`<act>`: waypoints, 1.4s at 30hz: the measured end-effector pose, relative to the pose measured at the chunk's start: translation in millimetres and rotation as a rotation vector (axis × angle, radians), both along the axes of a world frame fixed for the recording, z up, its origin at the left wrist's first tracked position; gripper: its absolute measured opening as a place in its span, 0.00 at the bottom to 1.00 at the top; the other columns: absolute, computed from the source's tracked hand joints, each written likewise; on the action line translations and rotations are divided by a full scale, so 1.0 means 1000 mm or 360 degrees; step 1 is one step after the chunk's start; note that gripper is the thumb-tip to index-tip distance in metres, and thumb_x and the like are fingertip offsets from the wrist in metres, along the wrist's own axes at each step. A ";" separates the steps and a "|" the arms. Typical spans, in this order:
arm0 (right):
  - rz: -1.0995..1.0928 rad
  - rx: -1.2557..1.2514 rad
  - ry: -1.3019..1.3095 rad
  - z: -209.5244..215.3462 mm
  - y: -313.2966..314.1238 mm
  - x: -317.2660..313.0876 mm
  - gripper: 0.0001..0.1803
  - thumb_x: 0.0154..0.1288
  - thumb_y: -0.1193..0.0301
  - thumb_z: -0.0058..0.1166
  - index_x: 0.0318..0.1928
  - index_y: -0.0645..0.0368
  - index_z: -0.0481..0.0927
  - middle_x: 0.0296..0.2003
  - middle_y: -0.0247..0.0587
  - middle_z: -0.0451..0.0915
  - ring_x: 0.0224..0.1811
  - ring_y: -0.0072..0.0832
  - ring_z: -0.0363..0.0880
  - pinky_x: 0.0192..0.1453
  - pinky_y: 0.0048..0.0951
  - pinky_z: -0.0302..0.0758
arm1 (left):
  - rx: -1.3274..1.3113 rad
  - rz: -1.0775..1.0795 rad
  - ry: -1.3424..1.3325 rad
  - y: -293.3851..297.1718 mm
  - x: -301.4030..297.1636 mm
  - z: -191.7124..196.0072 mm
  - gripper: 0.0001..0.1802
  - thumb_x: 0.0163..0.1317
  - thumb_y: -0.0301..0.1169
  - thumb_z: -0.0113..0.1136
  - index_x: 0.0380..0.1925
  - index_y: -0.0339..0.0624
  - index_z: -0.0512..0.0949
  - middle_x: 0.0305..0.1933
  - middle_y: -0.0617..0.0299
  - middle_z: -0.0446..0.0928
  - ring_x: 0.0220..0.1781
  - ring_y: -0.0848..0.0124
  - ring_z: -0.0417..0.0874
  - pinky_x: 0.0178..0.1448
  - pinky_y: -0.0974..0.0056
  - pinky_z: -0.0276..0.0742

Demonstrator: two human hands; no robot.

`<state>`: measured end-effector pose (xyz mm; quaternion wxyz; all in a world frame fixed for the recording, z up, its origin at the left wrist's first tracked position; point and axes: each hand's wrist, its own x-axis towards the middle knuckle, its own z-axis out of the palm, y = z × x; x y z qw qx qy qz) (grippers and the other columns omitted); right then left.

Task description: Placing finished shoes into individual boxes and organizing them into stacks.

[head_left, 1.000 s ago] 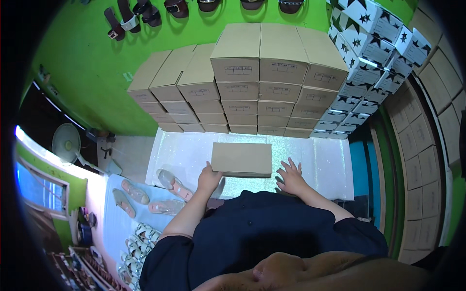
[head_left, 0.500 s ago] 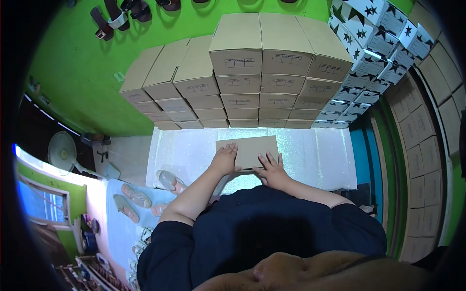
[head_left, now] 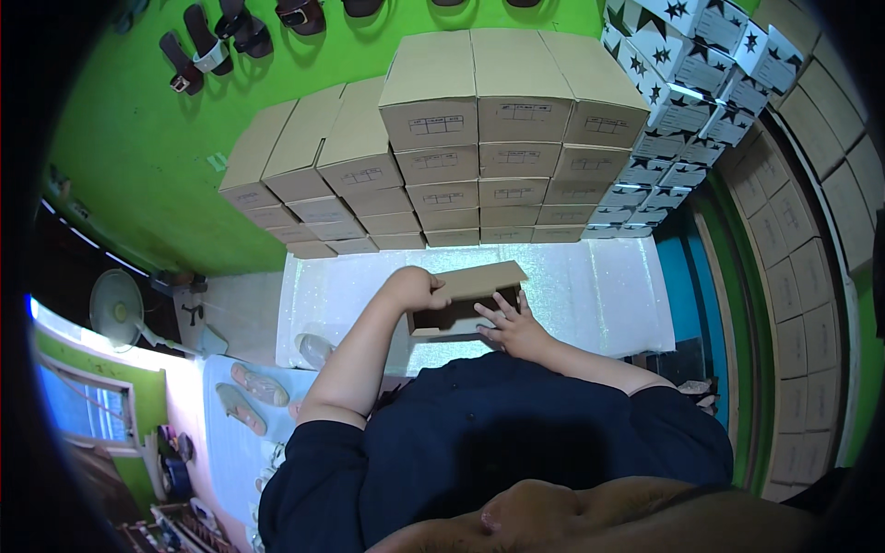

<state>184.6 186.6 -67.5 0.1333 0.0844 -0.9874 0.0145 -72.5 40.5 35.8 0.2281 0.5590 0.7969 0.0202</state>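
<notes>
A brown cardboard box [head_left: 449, 329] sits on the shiny white table cover [head_left: 590, 304], right in front of my body. Its lid [head_left: 484, 277] is raised at the front, and the dark inside shows below it. What the box may contain cannot be made out. My left hand [head_left: 412, 288] is closed around the lid's left end, fingers curled and thumb toward the front edge. At the box's right front, my right hand [head_left: 514, 330] has its fingers spread over the opening and the right side.
Stacked brown boxes [head_left: 521, 115] line the table's far side, beside white star-printed boxes [head_left: 687, 101]. Sandals [head_left: 261, 382] lie on a light blue surface [head_left: 221, 433] at the left, near a fan [head_left: 118, 297]. More sandals [head_left: 241, 28] hang on the green wall.
The lid has gone from lying flat to tilted up, exposing the inside. My left hand has moved left and curled onto the lid; my right hand has shifted slightly toward me.
</notes>
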 end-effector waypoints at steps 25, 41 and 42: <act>-0.1050 -0.0532 -0.0266 0.007 0.051 -0.017 0.35 0.57 0.66 0.61 0.67 0.47 0.71 0.47 0.44 0.83 0.61 0.40 0.74 0.72 0.80 0.35 | 0.0123 0.0318 0.0345 -0.076 0.023 -0.076 0.51 0.52 0.39 0.71 0.74 0.45 0.56 0.81 0.48 0.47 0.82 0.52 0.51 0.79 0.39 0.50; -0.0869 -0.0606 -0.0541 0.009 0.051 0.008 0.43 0.57 0.50 0.65 0.72 0.47 0.66 0.65 0.39 0.75 0.76 0.44 0.58 0.73 0.78 0.33 | 0.0445 0.0399 0.0175 -0.109 0.026 -0.130 0.51 0.57 0.45 0.68 0.74 0.36 0.54 0.80 0.43 0.47 0.80 0.49 0.55 0.77 0.51 0.60; -0.0871 -0.0557 -0.0631 0.011 0.050 0.009 0.50 0.54 0.47 0.67 0.74 0.50 0.63 0.69 0.38 0.70 0.79 0.44 0.52 0.73 0.79 0.31 | 0.0446 0.0395 0.0175 -0.107 0.028 -0.126 0.51 0.57 0.45 0.68 0.74 0.36 0.54 0.80 0.43 0.47 0.80 0.49 0.55 0.77 0.51 0.60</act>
